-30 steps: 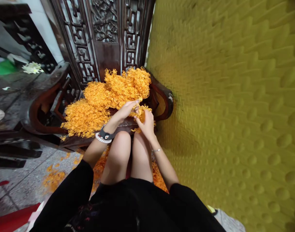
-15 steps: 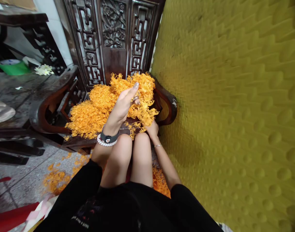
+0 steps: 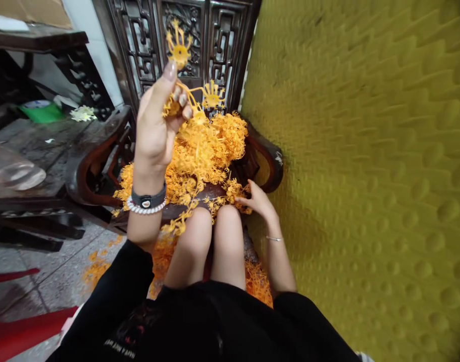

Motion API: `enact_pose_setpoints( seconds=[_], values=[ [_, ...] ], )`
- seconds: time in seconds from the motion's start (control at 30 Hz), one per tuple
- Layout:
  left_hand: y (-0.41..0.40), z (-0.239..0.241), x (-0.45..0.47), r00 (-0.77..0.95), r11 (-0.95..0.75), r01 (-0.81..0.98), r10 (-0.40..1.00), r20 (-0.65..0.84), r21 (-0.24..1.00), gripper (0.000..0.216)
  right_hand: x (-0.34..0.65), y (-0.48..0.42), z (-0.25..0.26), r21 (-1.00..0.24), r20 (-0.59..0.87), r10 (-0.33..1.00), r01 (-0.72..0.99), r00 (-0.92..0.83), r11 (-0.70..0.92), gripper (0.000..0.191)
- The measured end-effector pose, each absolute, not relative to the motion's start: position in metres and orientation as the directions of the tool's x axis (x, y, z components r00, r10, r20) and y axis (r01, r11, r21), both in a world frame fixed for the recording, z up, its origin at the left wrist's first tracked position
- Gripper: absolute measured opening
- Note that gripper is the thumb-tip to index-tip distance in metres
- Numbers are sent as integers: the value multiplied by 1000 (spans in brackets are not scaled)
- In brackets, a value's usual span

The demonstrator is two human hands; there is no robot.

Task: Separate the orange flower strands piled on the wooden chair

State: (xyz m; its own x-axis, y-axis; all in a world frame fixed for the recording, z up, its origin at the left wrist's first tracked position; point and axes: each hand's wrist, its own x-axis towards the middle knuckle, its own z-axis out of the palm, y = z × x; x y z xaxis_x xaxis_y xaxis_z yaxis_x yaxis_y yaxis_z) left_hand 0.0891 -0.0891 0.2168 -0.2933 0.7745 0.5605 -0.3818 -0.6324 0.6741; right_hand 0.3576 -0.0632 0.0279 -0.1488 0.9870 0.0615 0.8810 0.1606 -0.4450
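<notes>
My left hand [image 3: 154, 123] is raised in front of the chair back, thumb and fingers closed on a strand of orange plastic flower pieces [image 3: 179, 54]. Pronged ends stick out above and beside the fingertips, and linked pieces dangle toward my knee. Lower and to the right, my right hand [image 3: 260, 202] has its thumb and index finger apart, beside a small orange clump [image 3: 233, 190] on the seat's front edge. Whether its fingertips touch the clump I cannot tell. Behind both hands, a large heap of the same orange pieces [image 3: 224, 138] covers much of the seat.
The carved dark wooden chair [image 3: 265, 168] has curved arms. A textured yellow-green panel [image 3: 366, 151] rises close on the right. On the left, a wooden table [image 3: 11, 136] holds green tape [image 3: 45, 111] and a clear bottle [image 3: 16, 168]. Orange scraps [image 3: 96, 269] litter the floor.
My left hand has lifted up and left from the heap, with the strand drawn out. My right hand has shifted right and its fingers have opened.
</notes>
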Motion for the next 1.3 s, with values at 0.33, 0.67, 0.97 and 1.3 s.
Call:
enact_pose_setpoints(
  seconds=[0.33,0.67,0.97,1.3],
  values=[
    [-91,194,78,-289,-601,-489,795,533,632,21,264,-50,-12,-219,-335,760,830,-558,513,58],
    [-143,198,51,-476,-703,-408,708,522,582,24,326,16,-21,89,-321,871,904,-372,418,34],
    [-132,180,63,-358,-566,-367,819,449,738,32,302,-11,26,-136,-177,835,854,-520,503,35],
    [-132,155,81,-153,-290,-414,957,247,863,59,252,-96,119,-885,447,751,-119,-486,449,56]
  ],
)
